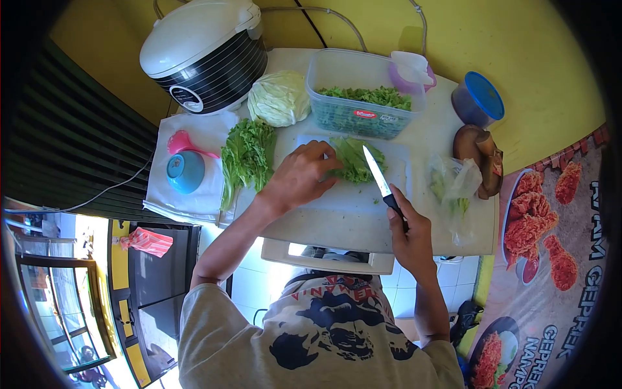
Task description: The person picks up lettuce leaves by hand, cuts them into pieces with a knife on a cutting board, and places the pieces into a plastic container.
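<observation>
My right hand (411, 235) is wrapped round the black handle of a kitchen knife (377, 172), its blade pointing up and away beside the lettuce. Green lettuce leaves (355, 159) lie on a white cutting board (311, 217). At their left edge my left hand (303, 174) has its fingers curled together, pinching the leaves; the fingertips are partly hidden. A bunch of whole lettuce (247, 152) rests left of the board. Behind the board stands a clear plastic container (363, 120) with cut lettuce inside.
A cabbage (279, 98) sits near a rice cooker (204, 58). Further left are a blue bowl (185, 172) and a pink ladle (188, 144) on a white cloth. A plastic bag with greens (457, 185), a blue-lidded tub (478, 100) and a brown object (476, 155) occupy the right side.
</observation>
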Tool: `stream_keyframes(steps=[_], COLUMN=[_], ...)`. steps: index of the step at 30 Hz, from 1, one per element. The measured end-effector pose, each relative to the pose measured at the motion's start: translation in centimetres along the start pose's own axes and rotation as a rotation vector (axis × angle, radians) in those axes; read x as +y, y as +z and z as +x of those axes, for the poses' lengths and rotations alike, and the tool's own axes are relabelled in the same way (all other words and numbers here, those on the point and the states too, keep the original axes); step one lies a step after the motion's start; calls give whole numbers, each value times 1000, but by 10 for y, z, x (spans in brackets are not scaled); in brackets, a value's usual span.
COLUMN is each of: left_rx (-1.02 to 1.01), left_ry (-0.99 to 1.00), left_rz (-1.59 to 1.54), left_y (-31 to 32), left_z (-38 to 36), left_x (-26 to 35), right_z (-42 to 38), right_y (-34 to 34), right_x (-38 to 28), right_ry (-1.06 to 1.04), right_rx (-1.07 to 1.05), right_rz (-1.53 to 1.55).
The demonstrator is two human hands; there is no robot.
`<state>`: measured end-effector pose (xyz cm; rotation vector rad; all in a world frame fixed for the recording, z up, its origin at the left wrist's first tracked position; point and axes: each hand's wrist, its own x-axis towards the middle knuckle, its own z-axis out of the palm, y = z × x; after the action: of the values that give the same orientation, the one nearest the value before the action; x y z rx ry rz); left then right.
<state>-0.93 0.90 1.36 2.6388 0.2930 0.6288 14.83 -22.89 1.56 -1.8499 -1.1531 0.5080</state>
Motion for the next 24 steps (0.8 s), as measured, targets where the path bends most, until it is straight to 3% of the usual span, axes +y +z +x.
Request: stream_keyframes(steps=[5,8,11,15,18,20,24], left_rx=[69,79,-147,-203,-190,-158,-93], left_ry=[-127,-115,-393,-347,-387,-426,-484], left_rz=[-71,-284,-750,-889,-1024,-1186,-956], left_y=[11,3,-6,-4,1,5,-5], left_z=[-9,-10,-12,-18,-23,-26,-27], left_x=[-4,3,11,7,4,6,17], right_z=[8,16,27,50,58,61,70], right_y=[12,25,29,44,57,54,60], right_x=[0,0,-22,-28,-13,-14,-13], right_ry=[-67,-119,-104,-219,-198,-171,-261], right_rx=[62,140,87,33,19,-4,45], right_rz=[1,45,94,188,353,303,335])
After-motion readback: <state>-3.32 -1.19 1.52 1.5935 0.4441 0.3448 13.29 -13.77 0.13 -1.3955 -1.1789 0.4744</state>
